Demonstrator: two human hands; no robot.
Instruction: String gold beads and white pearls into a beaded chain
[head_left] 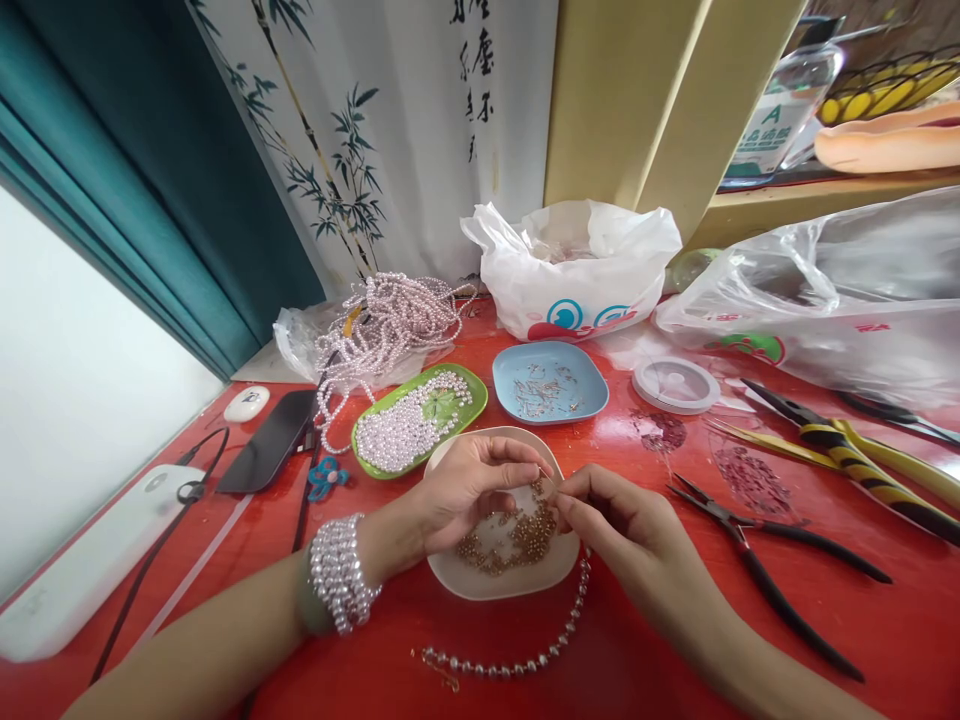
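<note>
Above a white plate (495, 586) of small gold beads (531, 536), my left hand (480, 490) has its thumb and forefinger pinched on something too small to make out. My right hand (611, 515) is closed at the fingertips close beside it, also on something tiny. A strand of shiny beads (541, 660) runs from beneath my right hand and curves along the red table to a gold clasp end (442, 668). Pearly bracelets (343, 572) wrap my left wrist. Behind the plate are a green tray (480, 392) of pearl beads and a blue tray (510, 362) with small metal pins.
Pliers (739, 525) and yellow-black pliers (862, 470) lie at the right. Pearl strands (397, 325), a white bag (577, 270), another plastic bag (862, 290) and a round lid (675, 385) stand behind. A phone (266, 445) and white power bank (90, 565) are left.
</note>
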